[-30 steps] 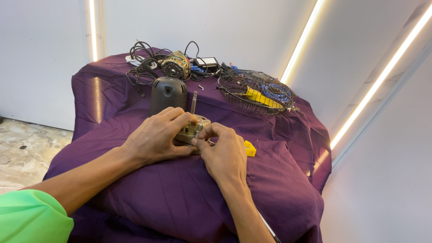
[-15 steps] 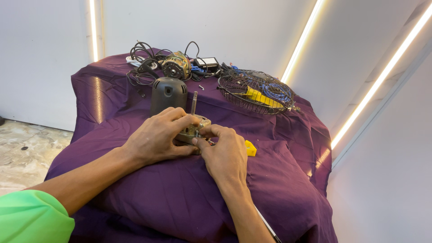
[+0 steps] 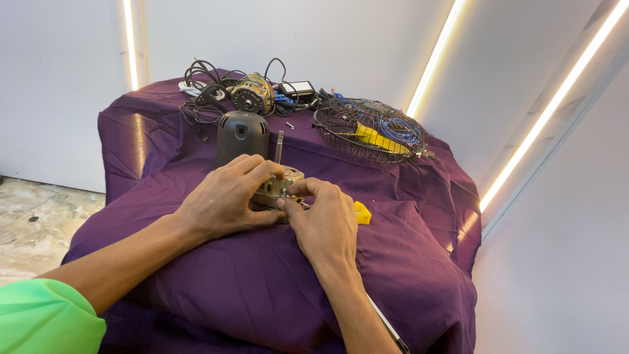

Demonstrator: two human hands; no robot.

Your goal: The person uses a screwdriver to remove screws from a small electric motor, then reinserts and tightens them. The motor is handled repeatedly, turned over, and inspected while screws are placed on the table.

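Left hand [image 3: 226,200] wraps around a small metal motor part [image 3: 278,187] on the purple cloth [image 3: 406,262], clamped on it. Right hand [image 3: 324,219] pinches at the part's near edge — fingertips on it (what they pinch is too small to tell). A thin shaft [image 3: 279,147] sticks up from the part. Just right, a yellow piece [image 3: 362,213]. Behind — a dark plastic cover [image 3: 241,136], then a wire fan guard [image 3: 369,129], a second motor [image 3: 252,94] amid black cables [image 3: 200,88].
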